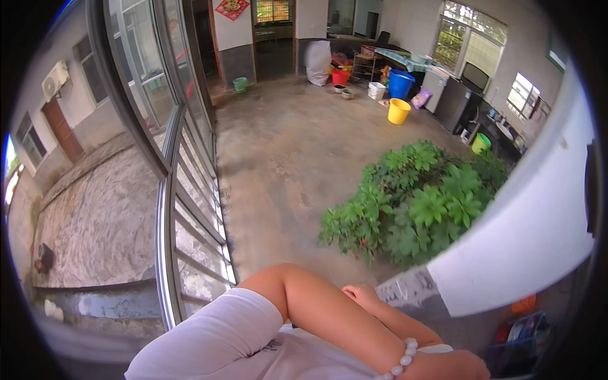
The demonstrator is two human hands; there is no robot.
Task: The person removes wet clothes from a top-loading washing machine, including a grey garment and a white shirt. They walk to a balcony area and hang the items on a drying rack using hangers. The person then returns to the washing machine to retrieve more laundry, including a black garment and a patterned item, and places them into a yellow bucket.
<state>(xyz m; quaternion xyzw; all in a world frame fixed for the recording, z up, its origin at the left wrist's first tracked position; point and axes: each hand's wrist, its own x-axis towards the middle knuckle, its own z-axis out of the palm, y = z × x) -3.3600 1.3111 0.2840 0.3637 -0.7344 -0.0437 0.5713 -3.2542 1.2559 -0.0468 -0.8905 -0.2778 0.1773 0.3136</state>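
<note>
My left arm, in a white short sleeve (pixel 228 323), reaches across my body toward the lower right. A bracelet of pale beads (pixel 405 360) circles its wrist. My left hand (pixel 458 365) lies by my right arm at the bottom edge; its fingers do not show. My right hand (pixel 365 297) pokes out beyond the left forearm with its fingers curled, partly hidden by that forearm. Whether it holds anything cannot be seen. Just past it rises a white pillar (pixel 522 247) with a grey base. A leafy green potted plant or shrub (pixel 418 204) spreads beyond.
On the left runs a metal-framed glass partition (pixel 166 190). Across the concrete floor (pixel 270 156) stand a yellow bucket (pixel 399 112), a blue bin (pixel 400 85), a red bucket (pixel 339 77) and a green bucket (pixel 240 85). A dark refrigerator (pixel 451 107) is at the right wall.
</note>
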